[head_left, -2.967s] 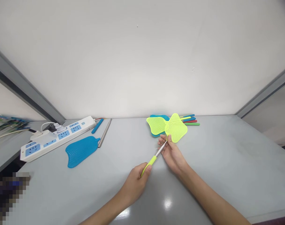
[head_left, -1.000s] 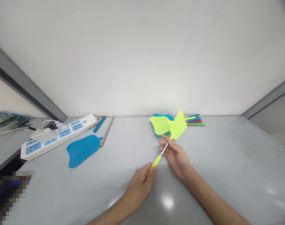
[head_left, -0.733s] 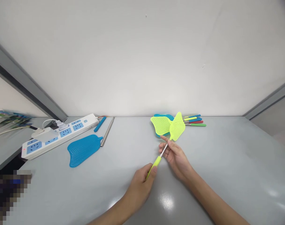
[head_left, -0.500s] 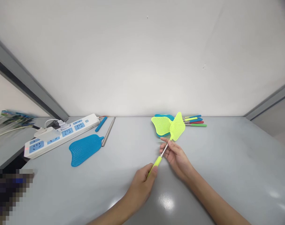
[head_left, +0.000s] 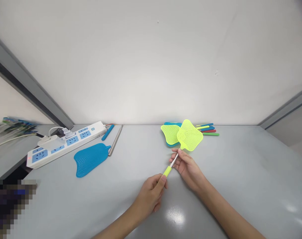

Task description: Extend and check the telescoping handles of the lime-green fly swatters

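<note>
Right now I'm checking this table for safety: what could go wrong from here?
The held swatter overlaps another lime swatter in view, so might snag it. The rod could roll if bumped. The power strip shows a red light, so may be live; metal touching it could be risky.

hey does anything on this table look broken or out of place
Yes, on the left: a blue swatter head, a metal rod and a blue grip seem to lie as loose pieces near the power strip, perhaps one swatter taken apart. The yellow swatter in the left hand and right hand shows no obvious damage.
</note>
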Motion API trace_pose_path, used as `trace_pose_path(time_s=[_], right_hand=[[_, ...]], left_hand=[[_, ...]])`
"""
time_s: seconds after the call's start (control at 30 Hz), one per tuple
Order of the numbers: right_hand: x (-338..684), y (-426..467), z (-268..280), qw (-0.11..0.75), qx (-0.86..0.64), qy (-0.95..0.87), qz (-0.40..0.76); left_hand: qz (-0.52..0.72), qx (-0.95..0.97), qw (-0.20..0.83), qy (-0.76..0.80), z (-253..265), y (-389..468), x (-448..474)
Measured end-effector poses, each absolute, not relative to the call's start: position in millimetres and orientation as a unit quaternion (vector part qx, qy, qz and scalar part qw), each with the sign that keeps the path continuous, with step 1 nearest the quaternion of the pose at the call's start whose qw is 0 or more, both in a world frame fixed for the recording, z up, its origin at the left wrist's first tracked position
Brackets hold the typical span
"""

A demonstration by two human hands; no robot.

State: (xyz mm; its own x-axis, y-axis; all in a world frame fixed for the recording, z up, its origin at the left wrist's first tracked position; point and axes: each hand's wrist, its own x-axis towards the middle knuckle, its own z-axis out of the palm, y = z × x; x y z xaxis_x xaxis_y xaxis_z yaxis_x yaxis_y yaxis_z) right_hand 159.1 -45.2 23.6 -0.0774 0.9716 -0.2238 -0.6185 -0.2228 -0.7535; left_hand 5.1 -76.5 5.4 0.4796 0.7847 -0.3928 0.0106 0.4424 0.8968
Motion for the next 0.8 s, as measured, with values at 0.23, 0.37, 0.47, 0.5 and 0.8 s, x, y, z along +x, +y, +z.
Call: trace_pose_path(time_s=[0.23, 0.37, 0.47, 0.5, 0.8], right_hand=[[158.6, -45.8, 25.8, 0.558, -0.376, -0.263, 0.691], [157.6, -46.5, 25.8, 0.540, -0.385, -0.291, 0.689], [157.2, -46.3, 25.0, 0.535, -0.391, -0.302, 0.685], [157.2, -46.3, 24.7, 0.534, -0.392, -0.300, 0.686], [156.6, -49.0, 28.0, 0.505, -0.310, -0.250, 0.765]], left_hand=[[0.250, 0.473, 0.750, 0.388, 6.4, -73.0, 3.1], [0.229, 0.478, 0.768, 0.361, 10.1, -73.7, 1.4], [0.218, 0.477, 0.779, 0.343, 11.5, -74.5, 0.5], [0.216, 0.478, 0.781, 0.340, 11.6, -74.7, 0.4], [0.222, 0.490, 0.784, 0.310, 8.0, -73.9, -1.1]])
